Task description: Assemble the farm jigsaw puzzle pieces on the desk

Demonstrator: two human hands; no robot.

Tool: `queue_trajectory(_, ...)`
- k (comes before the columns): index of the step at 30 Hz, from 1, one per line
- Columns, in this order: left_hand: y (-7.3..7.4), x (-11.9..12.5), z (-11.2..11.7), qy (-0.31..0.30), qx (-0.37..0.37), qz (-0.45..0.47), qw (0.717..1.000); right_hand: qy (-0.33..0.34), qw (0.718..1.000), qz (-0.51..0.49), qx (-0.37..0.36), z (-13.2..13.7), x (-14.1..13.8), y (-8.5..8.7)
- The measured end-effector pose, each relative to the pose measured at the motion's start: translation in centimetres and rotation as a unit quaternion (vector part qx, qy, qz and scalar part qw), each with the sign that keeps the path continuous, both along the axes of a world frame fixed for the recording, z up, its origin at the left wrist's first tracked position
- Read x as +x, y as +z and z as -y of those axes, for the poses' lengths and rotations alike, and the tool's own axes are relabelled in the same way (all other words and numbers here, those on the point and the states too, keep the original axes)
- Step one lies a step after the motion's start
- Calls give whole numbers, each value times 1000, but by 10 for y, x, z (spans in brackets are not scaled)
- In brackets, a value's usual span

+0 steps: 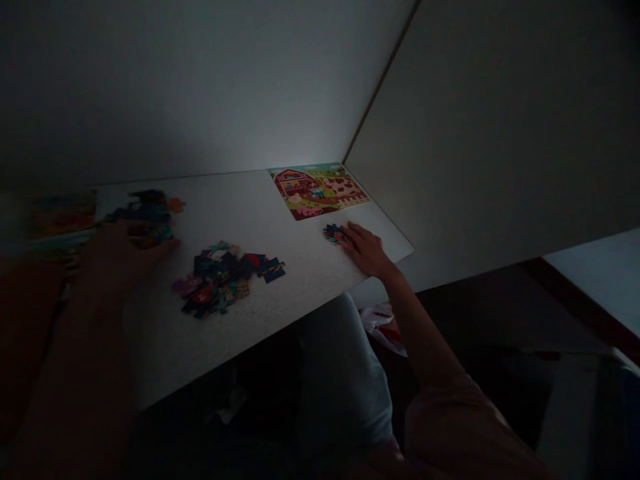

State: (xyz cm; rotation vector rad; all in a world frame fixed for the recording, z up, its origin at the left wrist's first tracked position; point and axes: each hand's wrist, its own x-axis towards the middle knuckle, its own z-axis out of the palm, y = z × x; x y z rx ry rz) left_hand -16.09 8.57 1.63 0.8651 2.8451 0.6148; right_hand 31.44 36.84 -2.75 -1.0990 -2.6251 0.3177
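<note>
My left hand (pixel 117 257) is at the left of the white table, against a heap of dark blue and teal jigsaw puzzle pieces (pixel 147 210). Its thumb and fingers are spread apart, with some pieces showing between them. An orange piece (pixel 176 205) lies just beyond that heap. At the right, my right hand (pixel 367 250) rests on the table with its fingers and thumb closed on a small cluster of puzzle pieces (pixel 332 233). Between the hands lies a larger loose pile of puzzle pieces (pixel 220 273), several overlapping. The dim light hides fine detail.
A farm picture (pixel 320 190) with a red barn and a cow lies in the back right corner. Another picture sheet (pixel 63 213) is at the far left. Walls border the white table (pixel 225 200). A plastic bag (pixel 383 327) sits below its front edge.
</note>
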Motion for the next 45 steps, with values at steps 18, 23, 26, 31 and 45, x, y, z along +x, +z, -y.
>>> queue_trajectory(18,-23,15,-9,-183,276,-2,944,65,992,-98,49,34,-101,39)
queue_trajectory(23,-20,34,-13,-284,269,-24,920,250,953,-129,-110,68,-211,64)
queue_trajectory(26,-19,41,-14,-318,273,-52,906,268,933,-134,-200,76,-264,52)
queue_trajectory(31,-19,42,-13,-349,287,-80,889,303,845,-229,-377,71,-288,24)
queue_trajectory(45,-14,40,-11,-304,303,-53,901,272,802,-286,-448,56,-281,21)
